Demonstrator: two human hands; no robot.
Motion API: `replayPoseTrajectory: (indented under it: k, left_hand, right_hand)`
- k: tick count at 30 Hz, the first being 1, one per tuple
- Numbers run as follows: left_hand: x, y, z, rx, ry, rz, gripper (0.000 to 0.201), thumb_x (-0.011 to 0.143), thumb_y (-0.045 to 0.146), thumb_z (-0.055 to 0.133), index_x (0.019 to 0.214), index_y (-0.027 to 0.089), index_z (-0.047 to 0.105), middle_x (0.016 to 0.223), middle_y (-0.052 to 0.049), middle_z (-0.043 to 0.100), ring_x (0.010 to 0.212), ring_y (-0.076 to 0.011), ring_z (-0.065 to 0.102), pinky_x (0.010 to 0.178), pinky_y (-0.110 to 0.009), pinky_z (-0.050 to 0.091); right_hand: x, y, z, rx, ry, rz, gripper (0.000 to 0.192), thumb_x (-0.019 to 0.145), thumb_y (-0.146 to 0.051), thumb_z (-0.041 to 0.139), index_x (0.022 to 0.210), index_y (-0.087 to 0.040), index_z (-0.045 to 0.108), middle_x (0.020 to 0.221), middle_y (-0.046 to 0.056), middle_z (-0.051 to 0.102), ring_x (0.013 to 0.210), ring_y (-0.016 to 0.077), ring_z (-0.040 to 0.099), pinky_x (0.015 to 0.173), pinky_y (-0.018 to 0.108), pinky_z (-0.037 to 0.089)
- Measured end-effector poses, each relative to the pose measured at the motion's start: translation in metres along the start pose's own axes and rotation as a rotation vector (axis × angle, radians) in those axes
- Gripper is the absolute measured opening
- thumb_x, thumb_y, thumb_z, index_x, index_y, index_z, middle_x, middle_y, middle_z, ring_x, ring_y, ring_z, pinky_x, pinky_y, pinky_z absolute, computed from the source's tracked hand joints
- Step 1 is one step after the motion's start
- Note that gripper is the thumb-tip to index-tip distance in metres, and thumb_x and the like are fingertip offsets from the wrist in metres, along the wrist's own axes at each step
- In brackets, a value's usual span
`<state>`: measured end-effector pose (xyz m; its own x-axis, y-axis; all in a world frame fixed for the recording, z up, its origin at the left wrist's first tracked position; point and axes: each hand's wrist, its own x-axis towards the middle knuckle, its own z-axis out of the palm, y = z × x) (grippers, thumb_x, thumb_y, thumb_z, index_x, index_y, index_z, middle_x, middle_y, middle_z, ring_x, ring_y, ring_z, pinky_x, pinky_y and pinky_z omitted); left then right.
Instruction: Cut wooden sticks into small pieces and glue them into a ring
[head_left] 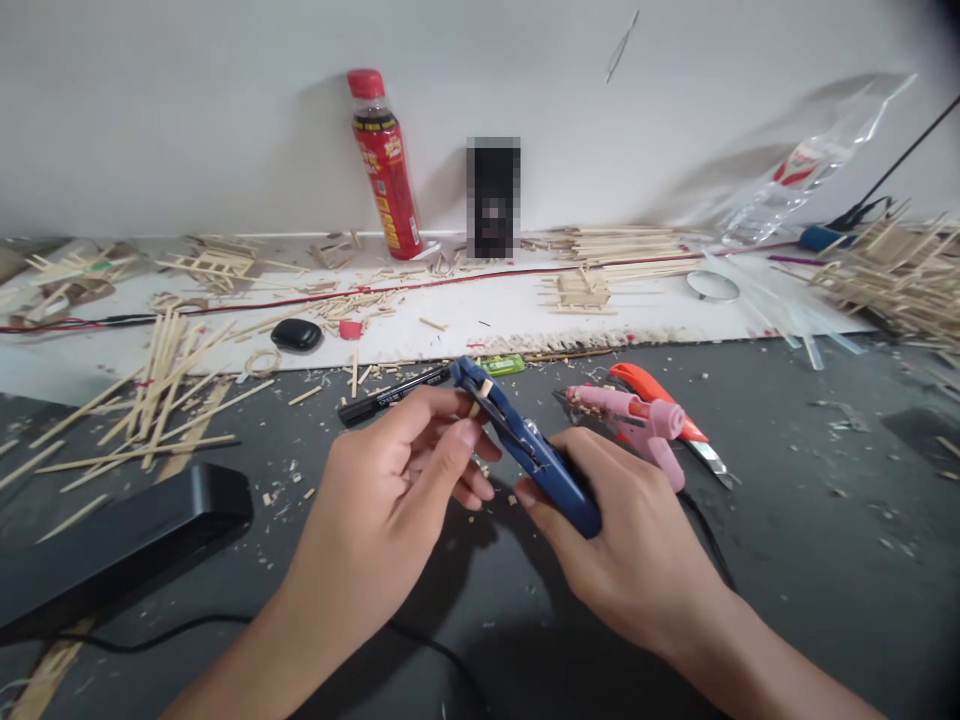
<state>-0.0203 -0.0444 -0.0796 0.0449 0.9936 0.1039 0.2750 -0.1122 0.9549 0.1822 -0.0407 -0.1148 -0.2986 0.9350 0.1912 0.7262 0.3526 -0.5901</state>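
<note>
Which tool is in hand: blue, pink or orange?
The blue plier-like tool: the right hand grips it, while the pink glue gun and orange knife lie on the tabletop.

The scene is viewed from the person's head, above the dark tabletop (810, 610), with the lens directed forward and down. The left hand (397, 475) and right hand (626, 530) are seen from behind at close range, mid-frame; the white wall (225, 120) is faced farther off, across the top.
</note>
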Motion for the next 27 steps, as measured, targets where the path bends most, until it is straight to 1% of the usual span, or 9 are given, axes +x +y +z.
replayPoseTrajectory:
  k: [5,10,12,14,16,18,20,23,27]
  left_hand:
    - [-0.001,-0.003,0.001,-0.001,-0.010,0.000,0.020,0.108,0.041,0.059,0.110,0.025,0.071,0.084,0.003,0.076,0.068,-0.0089,0.075,0.067,-0.014,0.063]
    - [-0.002,-0.006,-0.001,0.056,-0.015,-0.014,0.022,0.108,0.043,0.059,0.107,0.024,0.070,0.086,0.002,0.077,0.069,-0.0116,0.076,0.068,-0.017,0.065]
    - [-0.001,-0.007,-0.003,0.105,0.006,-0.012,0.021,0.106,0.043,0.061,0.117,0.025,0.067,0.091,0.000,0.079,0.073,-0.0152,0.079,0.070,-0.021,0.066]
    - [0.001,-0.007,-0.006,0.175,0.037,0.018,0.037,0.104,0.039,0.064,0.138,0.029,0.055,0.101,-0.003,0.080,0.079,-0.0191,0.080,0.071,-0.025,0.067]
    - [0.002,-0.004,-0.010,0.267,0.029,0.081,0.051,0.102,0.033,0.065,0.150,0.033,0.045,0.106,-0.003,0.079,0.080,-0.0195,0.080,0.071,-0.026,0.067]
    - [0.004,-0.001,-0.015,0.371,-0.026,0.143,0.042,0.102,0.027,0.062,0.142,0.034,0.053,0.098,0.000,0.079,0.074,-0.0175,0.079,0.070,-0.025,0.065]
    - [0.005,0.002,-0.018,0.460,-0.066,0.164,0.025,0.101,0.024,0.059,0.125,0.031,0.064,0.084,0.003,0.077,0.067,-0.0164,0.077,0.066,-0.024,0.064]
    - [0.006,0.005,-0.019,0.498,-0.084,0.115,0.018,0.100,0.025,0.057,0.116,0.028,0.066,0.076,0.003,0.076,0.063,-0.0178,0.077,0.058,-0.024,0.063]
    - [0.005,0.005,-0.017,0.426,-0.066,0.096,0.015,0.100,0.024,0.058,0.112,0.029,0.066,0.074,0.004,0.076,0.062,-0.0157,0.077,0.059,-0.019,0.063]
  right_hand:
    - [-0.002,-0.001,0.002,0.016,0.013,0.004,0.018,0.096,-0.036,0.057,0.084,-0.023,0.058,0.075,0.001,0.065,0.066,0.0215,0.061,0.061,0.033,0.033]
    - [0.001,0.001,0.004,-0.047,0.024,0.018,0.016,0.088,-0.027,0.057,0.074,-0.025,0.049,0.068,-0.001,0.061,0.059,0.0194,0.055,0.058,0.032,0.028]
    - [0.003,0.001,0.003,-0.071,0.024,0.037,0.021,0.084,-0.024,0.059,0.071,-0.025,0.042,0.066,-0.001,0.060,0.057,0.0184,0.052,0.058,0.031,0.027]
    - [0.004,0.001,0.002,-0.083,-0.002,0.060,0.025,0.082,-0.024,0.060,0.070,-0.026,0.038,0.065,-0.001,0.059,0.056,0.0177,0.048,0.058,0.030,0.025]
    - [0.005,0.000,0.001,-0.084,-0.056,0.084,0.026,0.083,-0.023,0.060,0.071,-0.026,0.037,0.066,-0.001,0.059,0.058,0.0179,0.048,0.058,0.030,0.024]
    - [0.006,-0.001,0.001,-0.086,-0.101,0.099,0.025,0.082,-0.023,0.059,0.071,-0.025,0.037,0.067,0.000,0.059,0.059,0.0183,0.048,0.058,0.030,0.023]
    - [0.007,-0.002,0.002,-0.088,-0.133,0.110,0.025,0.081,-0.022,0.059,0.071,-0.025,0.037,0.068,0.000,0.059,0.059,0.0181,0.048,0.058,0.030,0.023]
    - [0.008,-0.002,0.004,-0.099,-0.168,0.119,0.024,0.080,-0.020,0.059,0.071,-0.025,0.038,0.068,0.000,0.060,0.059,0.0178,0.047,0.058,0.030,0.022]
    - [0.007,0.000,0.006,-0.114,-0.184,0.120,0.024,0.078,-0.019,0.058,0.070,-0.025,0.037,0.069,0.001,0.061,0.060,0.0185,0.049,0.059,0.031,0.023]
